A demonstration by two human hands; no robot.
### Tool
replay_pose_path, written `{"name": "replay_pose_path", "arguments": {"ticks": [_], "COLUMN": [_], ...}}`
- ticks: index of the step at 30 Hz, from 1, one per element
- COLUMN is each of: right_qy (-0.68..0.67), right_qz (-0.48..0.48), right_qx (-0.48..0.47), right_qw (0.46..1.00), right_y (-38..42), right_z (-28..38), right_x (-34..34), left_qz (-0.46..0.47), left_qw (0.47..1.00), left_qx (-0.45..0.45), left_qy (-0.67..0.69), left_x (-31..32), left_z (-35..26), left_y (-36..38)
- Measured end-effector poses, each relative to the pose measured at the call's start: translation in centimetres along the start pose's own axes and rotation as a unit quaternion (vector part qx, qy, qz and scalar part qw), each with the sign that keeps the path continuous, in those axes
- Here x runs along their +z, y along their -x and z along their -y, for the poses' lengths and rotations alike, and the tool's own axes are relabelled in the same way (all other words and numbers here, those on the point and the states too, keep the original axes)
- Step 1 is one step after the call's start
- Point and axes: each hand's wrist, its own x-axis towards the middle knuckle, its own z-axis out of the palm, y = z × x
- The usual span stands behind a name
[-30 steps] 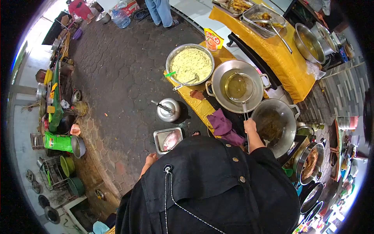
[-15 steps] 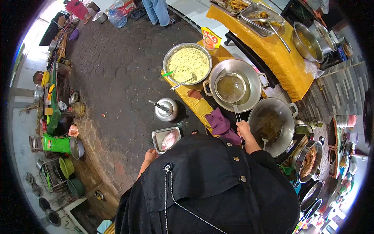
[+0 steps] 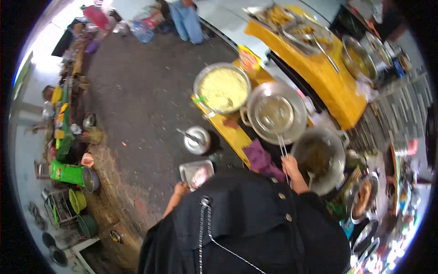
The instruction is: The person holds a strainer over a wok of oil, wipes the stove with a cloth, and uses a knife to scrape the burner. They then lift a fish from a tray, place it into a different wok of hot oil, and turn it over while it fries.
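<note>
My right hand (image 3: pixel 289 165) is closed round the handle of a wire strainer (image 3: pixel 273 114). The strainer's round basket lies over a wide two-handled metal wok (image 3: pixel 299 102). At the lower left, my left hand (image 3: pixel 182 188) is curled at the near corner of a shallow metal tray (image 3: pixel 184 172), gripping its rim. A pale pinkish piece of food (image 3: pixel 201 175), too blurred to name, lies in the tray. To the right of my right hand stands a second wok (image 3: pixel 336 155) with dark contents and a utensil in it.
A big bowl (image 3: pixel 197 86) of yellow grated-looking food stands beyond, near a SunCo pouch (image 3: pixel 249 59). A purple cloth (image 3: pixel 259 157) hangs by the wok. A lidded metal pot (image 3: pixel 197 139) is on the floor. Trays of fried food (image 3: pixel 273 16) sit on the yellow-covered table (image 3: pixel 351 102).
The view has shifted and blurred, so most things sit slightly lower. Both hands keep their holds, with the strainer still over the wok.
</note>
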Motion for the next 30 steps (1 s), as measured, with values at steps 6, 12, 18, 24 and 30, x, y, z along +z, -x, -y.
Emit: {"name": "replay_pose_path", "arguments": {"ticks": [6,12,18,24,30], "right_qy": [0.089,0.071,0.260,0.498,0.518], "right_qz": [-0.036,-0.056,-0.175,-0.250,-0.242], "right_qx": [-0.007,-0.007,0.005,0.054,0.116], "right_qw": [0.995,0.996,0.950,0.828,0.812], "right_y": [-1.0,-0.8,0.4,-0.1,-0.9], "right_z": [-0.5,0.2,3.3,5.4,5.5], "right_x": [-0.9,-1.2,-1.1,-3.2,-4.5], "left_qz": [0.010,-0.001,0.000,-0.032,-0.077], "left_qw": [0.933,0.797,0.778,0.842,0.777], "left_qx": [-0.213,-0.322,-0.344,-0.310,-0.278], "left_qy": [0.290,0.510,0.526,0.441,0.560], "left_x": [-1.1,-7.2,-7.8,-0.5,3.5], "left_z": [-0.7,-4.1,-4.1,0.7,1.8], "left_y": [-1.0,0.5,1.4,-1.2,-0.6]}}
